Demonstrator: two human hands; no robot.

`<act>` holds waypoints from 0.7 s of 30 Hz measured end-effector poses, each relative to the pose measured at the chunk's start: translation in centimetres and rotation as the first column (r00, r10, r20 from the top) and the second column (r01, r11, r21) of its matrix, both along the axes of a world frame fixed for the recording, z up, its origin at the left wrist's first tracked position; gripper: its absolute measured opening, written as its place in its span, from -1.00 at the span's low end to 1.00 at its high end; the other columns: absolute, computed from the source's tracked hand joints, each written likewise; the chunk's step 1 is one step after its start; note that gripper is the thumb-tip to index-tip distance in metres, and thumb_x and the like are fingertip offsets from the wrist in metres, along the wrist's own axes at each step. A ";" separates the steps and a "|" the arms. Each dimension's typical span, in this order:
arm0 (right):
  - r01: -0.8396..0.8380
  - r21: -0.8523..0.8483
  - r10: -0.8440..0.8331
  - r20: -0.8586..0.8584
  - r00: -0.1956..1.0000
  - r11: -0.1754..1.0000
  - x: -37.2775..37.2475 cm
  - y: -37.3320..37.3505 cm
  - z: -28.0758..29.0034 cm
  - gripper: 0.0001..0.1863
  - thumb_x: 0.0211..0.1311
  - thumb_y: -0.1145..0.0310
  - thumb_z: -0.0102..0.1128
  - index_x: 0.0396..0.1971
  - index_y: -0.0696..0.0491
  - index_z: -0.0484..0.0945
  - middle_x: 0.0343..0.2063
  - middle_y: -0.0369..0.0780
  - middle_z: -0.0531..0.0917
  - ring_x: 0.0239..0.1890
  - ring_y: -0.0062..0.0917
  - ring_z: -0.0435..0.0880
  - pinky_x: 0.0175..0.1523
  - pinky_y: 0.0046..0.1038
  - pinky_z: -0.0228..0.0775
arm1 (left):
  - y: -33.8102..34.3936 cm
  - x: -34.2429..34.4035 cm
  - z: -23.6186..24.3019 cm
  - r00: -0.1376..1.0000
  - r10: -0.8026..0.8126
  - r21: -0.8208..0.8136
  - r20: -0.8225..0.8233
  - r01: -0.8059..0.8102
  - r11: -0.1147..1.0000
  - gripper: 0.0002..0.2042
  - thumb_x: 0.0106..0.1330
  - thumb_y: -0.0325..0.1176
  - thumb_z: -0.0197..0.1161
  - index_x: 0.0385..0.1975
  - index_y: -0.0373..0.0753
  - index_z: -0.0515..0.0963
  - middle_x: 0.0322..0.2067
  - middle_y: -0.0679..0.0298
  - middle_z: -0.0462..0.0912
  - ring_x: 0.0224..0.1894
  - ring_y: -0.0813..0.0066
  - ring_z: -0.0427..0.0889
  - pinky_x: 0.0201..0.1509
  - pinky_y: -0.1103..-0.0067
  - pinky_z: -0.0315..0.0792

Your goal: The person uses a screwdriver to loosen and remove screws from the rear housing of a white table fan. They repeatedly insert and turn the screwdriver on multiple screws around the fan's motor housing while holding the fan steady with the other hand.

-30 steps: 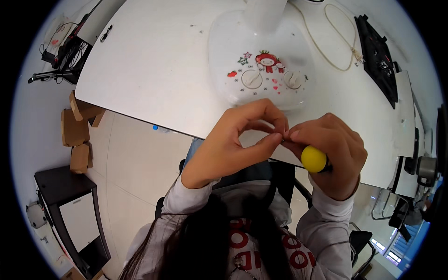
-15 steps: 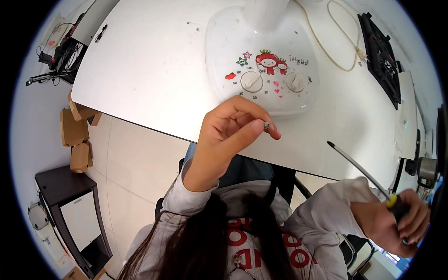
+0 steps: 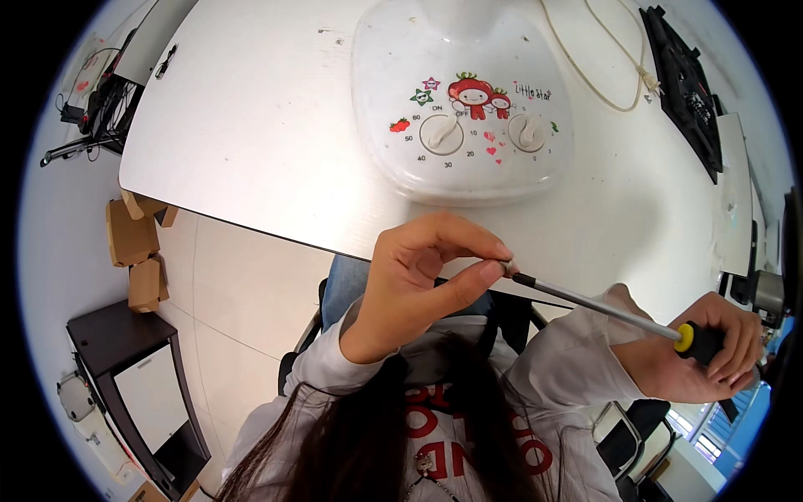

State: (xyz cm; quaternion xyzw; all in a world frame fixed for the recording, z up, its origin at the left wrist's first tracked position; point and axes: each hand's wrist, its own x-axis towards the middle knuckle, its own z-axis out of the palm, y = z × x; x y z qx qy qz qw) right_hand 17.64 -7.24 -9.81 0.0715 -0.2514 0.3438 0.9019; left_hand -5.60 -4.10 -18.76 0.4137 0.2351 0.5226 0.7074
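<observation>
Between the thumb and forefinger of my left hand is a small greyish metal piece, seemingly a screw, mostly covered by the fingertips. My right hand is wrapped round the black and yellow handle of a screwdriver. Its shaft points left, and the dark tip meets the small screw or lies right against it; I cannot tell which. Just beyond my hands stands a white plastic appliance base with two round white knobs and cartoon strawberry prints.
The base rests on a white table with a curved near edge. A pale power cord lies right of it, beside a black tool case. Cardboard boxes and a dark cabinet stand on the left.
The screwdriver has swung down and left, bringing its tip to the piece in my left hand. My left hand has shifted slightly right and nearer to me.
</observation>
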 end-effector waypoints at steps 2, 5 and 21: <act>0.010 0.002 -0.010 -0.013 1.000 1.000 -0.2 0.1 -0.2 -0.76 0.11 0.25 0.09 -0.65 0.02 0.35 -0.78 -0.37 0.43 -0.86 -0.74 0.35 -0.77 -0.76 0.30 | 0.0 0.1 0.0 1.000 0.001 0.015 -0.015 -0.001 1.000 -0.92 0.18 -0.57 0.15 -0.35 -0.36 0.47 -0.39 0.06 0.58 -0.28 0.28 0.58 -0.14 0.39 0.45; 0.013 0.012 -0.013 -0.026 1.000 1.000 -0.1 0.2 -0.3 -0.75 0.13 0.25 0.08 -0.64 0.02 0.34 -0.77 -0.36 0.43 -0.87 -0.74 0.35 -0.77 -0.76 0.30 | 0.1 0.0 -0.5 0.998 -0.022 0.019 0.056 0.021 1.000 -0.88 0.15 -0.64 0.17 -0.31 -0.39 0.51 -0.34 0.12 0.60 -0.24 0.38 0.59 -0.06 0.47 0.44; 0.010 0.002 -0.009 -0.032 0.999 1.000 -0.5 0.0 -0.7 -0.71 0.15 0.19 0.07 -0.65 0.02 0.32 -0.78 -0.36 0.43 -0.87 -0.74 0.34 -0.78 -0.76 0.26 | -0.5 0.3 -0.6 0.998 0.061 0.020 0.035 -0.061 0.998 -0.91 0.17 -0.51 0.19 -0.36 -0.34 0.46 -0.37 0.02 0.57 -0.28 0.31 0.55 -0.17 0.45 0.43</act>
